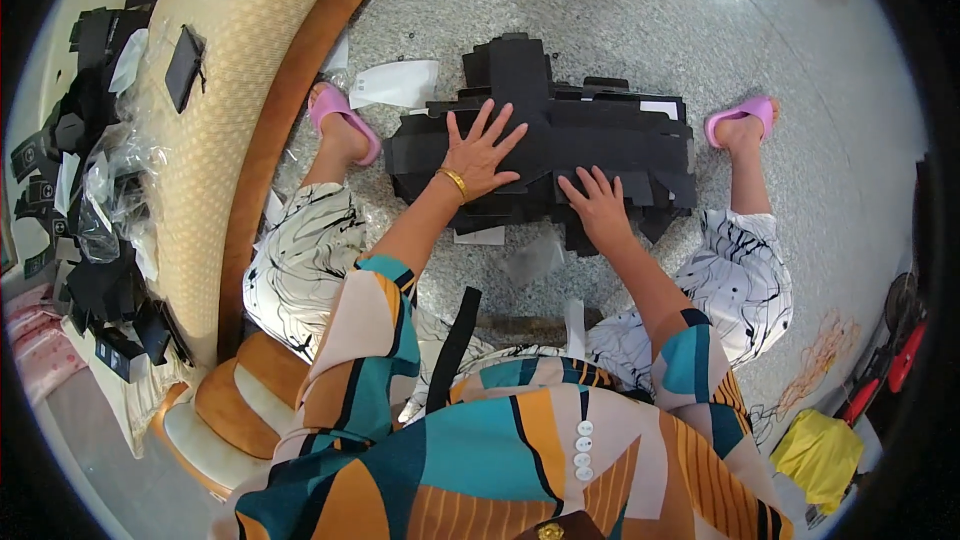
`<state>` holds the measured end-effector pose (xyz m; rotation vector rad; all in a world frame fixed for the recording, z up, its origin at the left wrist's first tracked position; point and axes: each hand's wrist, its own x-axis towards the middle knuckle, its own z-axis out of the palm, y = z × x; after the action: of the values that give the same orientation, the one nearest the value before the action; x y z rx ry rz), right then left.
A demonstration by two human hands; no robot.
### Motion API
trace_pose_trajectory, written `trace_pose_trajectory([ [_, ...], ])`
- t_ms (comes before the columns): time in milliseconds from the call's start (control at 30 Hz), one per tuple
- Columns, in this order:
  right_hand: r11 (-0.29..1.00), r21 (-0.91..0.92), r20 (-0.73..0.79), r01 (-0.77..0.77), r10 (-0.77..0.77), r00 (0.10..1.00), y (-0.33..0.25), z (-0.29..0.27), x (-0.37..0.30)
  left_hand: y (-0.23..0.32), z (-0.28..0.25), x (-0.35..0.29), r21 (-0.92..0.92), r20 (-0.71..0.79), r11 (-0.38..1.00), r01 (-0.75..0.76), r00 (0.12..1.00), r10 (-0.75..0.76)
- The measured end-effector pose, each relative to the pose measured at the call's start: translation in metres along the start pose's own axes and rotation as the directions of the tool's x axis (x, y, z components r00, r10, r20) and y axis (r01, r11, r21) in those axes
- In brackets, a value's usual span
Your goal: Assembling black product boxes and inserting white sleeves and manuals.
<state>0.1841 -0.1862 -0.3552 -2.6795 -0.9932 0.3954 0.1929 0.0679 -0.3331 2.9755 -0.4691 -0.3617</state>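
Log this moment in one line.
left hand: spread on black cardboard | right hand: palm-down on same cardboard | white sheet: on floor

Looking down from head height (wide fisheye, curved edges), past the shirt (480, 445) toward nearby left hand (480, 162) and right hand (600, 212).

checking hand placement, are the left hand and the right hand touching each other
Apart. The head view shows bare black cardboard in the gap between the left hand, at its thumb tip, and the right hand.
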Motion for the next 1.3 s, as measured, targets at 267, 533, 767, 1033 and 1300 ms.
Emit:
trace_pose_trajectory([
  [267,0.999,-0.043,0.113,-0.014,0.019,0.993,0.010,-0.001,-0.002,-0.003,0.014,0.013,-0.018,0.220,0.982,0.188,0.959,-0.179],
  [533,0.966,0.074,0.171,-0.248,0.233,0.957,0.030,0.011,0.002,-0.007,0.032,0.021,-0.107,0.414,0.917,0.384,0.856,-0.310],
  [767,0.917,0.046,0.152,-0.396,0.385,0.910,0.061,0.019,0.001,-0.008,0.049,0.019,-0.071,0.436,0.921,0.383,0.842,-0.317],
  [1033,0.912,0.127,0.194,-0.391,0.364,0.911,0.077,0.033,0.004,-0.016,0.084,0.003,-0.062,0.202,0.953,0.297,0.939,-0.279],
  [1300,0.912,0.071,0.090,-0.403,0.397,0.914,0.073,0.046,0.004,-0.024,0.098,0.000,-0.177,0.006,0.942,0.284,0.958,-0.287],
])
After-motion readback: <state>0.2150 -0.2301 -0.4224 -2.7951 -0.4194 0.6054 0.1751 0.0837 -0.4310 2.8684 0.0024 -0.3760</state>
